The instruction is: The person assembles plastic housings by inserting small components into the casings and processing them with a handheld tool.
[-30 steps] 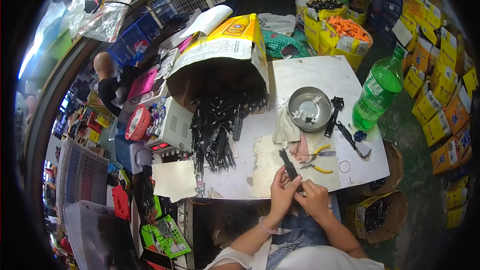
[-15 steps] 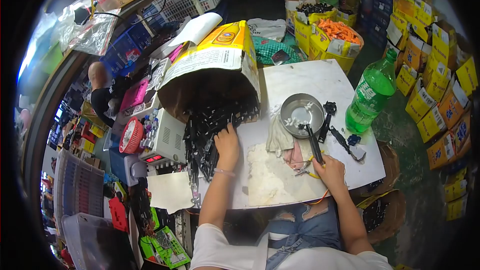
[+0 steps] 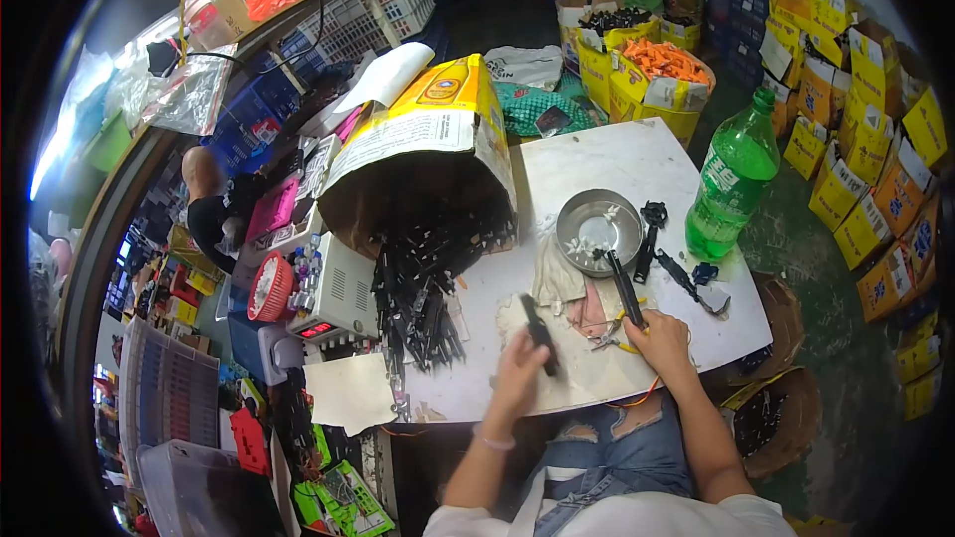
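My left hand (image 3: 517,373) is closed around a long black plastic part (image 3: 538,330), blurred by motion, over the stained board (image 3: 587,383) on the table. My right hand (image 3: 661,341) grips a black stick-shaped piece (image 3: 626,288) whose far end reaches the rim of a round metal bowl (image 3: 623,231). Small white pieces (image 3: 602,226) lie in the bowl. Beside my right hand are yellow-handled pliers (image 3: 608,340), next to a pink and off-white cloth (image 3: 559,278). Left of my left hand, many black parts (image 3: 418,313) spill from a tipped yellow carton (image 3: 453,139).
A green soda bottle (image 3: 734,179) stands at the table's right, with black pieces (image 3: 680,273) lying nearer the bowl. A white device with a red display (image 3: 338,288) is at the left. Stacked yellow cartons (image 3: 865,159) line the right side. Another person (image 3: 207,204) sits far left.
My left hand has come from the black pile toward me and to the right, now carrying a black part. My right hand stays nearly in place. The head view has shifted slightly.
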### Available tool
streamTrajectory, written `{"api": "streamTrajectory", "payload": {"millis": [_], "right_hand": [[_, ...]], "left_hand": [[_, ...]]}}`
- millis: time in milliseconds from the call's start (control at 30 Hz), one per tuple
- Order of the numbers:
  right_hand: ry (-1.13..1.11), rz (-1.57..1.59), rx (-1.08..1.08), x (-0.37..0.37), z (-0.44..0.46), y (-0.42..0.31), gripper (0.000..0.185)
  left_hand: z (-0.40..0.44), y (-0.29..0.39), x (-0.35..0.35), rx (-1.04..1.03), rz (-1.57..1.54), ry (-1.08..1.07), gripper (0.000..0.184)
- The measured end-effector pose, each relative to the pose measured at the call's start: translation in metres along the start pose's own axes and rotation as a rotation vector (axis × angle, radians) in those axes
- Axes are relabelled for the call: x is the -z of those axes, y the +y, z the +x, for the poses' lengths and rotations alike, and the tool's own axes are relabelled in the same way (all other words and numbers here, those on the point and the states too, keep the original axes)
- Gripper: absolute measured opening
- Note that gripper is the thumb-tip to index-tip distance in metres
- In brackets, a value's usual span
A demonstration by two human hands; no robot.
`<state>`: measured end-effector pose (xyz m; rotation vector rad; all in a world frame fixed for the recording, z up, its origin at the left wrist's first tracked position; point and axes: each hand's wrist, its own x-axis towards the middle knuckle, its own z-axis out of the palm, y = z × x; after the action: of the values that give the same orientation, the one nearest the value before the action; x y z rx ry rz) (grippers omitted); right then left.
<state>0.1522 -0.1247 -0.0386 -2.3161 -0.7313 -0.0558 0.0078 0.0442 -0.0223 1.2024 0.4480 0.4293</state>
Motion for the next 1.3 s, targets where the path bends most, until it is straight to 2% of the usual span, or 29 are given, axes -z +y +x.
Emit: {"api": "streamTrajectory", "payload": {"millis": [133,233,333,433,467,533,567,600,667,700,767,833,867,900,933,967,1067,1200,1300], "right_hand": [[0.007,-0.008,-0.001,-0.001,0.0,0.001,0.025],[-0.006,-0.018,-0.002,-0.001,0.001,0.001,0.025],[0.002,0.044,-0.043,0.004,0.003,0.001,0.027],[-0.079,0.835,-0.433,0.015,-0.003,0.019,0.033],[-0.043,1.071,-0.478,0.024,-0.011,0.028,0.032],[0.141,1.342,-0.446,0.045,-0.027,0.047,0.035],[0.312,1.386,-0.501,0.054,-0.033,0.055,0.035],[0.482,1.552,-0.647,0.057,-0.035,0.078,0.038],[0.599,1.758,-0.653,0.072,-0.042,0.112,0.042],[0.595,1.755,-0.66,0.072,-0.048,0.112,0.042],[0.514,1.5,-0.662,0.07,-0.055,0.109,0.045],[0.356,1.065,-0.519,0.045,-0.066,0.071,0.043],[0.176,0.992,-0.361,0.033,-0.075,0.054,0.035],[0.041,0.818,-0.311,0.015,-0.08,0.04,0.024],[0.031,0.57,0.006,0.017,-0.074,0.005,0.021],[0.027,0.327,0.2,0.018,-0.072,-0.016,0.023],[0.03,0.202,0.302,0.005,-0.066,-0.049,0.023],[0.039,0.207,0.373,-0.009,-0.061,-0.054,0.021],[0.054,0.159,0.378,-0.016,-0.061,-0.051,0.02]], "left_hand": [[-0.012,-0.047,0.0,0.122,-0.283,-0.219,0.045],[-0.006,-0.053,0.002,0.057,-0.402,-0.17,0.042],[-0.002,-0.049,0.005,0.151,-0.583,-0.195,0.039],[-0.004,-0.046,0.005,0.184,-0.551,-0.209,0.037],[-0.006,-0.043,0.003,0.191,-0.536,-0.214,0.037],[-0.005,-0.045,0.002,0.171,-0.544,-0.184,0.037],[-0.004,-0.049,0.005,0.161,-0.535,-0.22,0.038],[-0.002,-0.052,0.008,0.145,-0.526,-0.249,0.04],[-0.002,-0.052,0.007,0.155,-0.54,-0.265,0.039],[-0.003,-0.05,0.005,0.14,-0.509,-0.249,0.038],[-0.007,-0.038,-0.008,0.131,-0.419,-0.147,0.039],[-0.012,-0.032,-0.019,0.134,-0.327,-0.076,0.043],[-0.016,-0.028,-0.025,0.158,-0.278,-0.046,0.045],[-0.018,-0.033,-0.03,0.139,-0.318,-0.035,0.049],[-0.019,-0.031,-0.04,0.088,-0.312,-0.044,0.05],[-0.023,-0.026,-0.048,0.071,-0.296,-0.021,0.051],[-0.029,-0.014,-0.062,0.006,-0.262,0.042,0.054],[-0.029,-0.018,-0.059,-0.113,-0.189,0.123,0.053],[-0.03,-0.019,-0.052,-0.111,-0.075,0.098,0.054]]}}
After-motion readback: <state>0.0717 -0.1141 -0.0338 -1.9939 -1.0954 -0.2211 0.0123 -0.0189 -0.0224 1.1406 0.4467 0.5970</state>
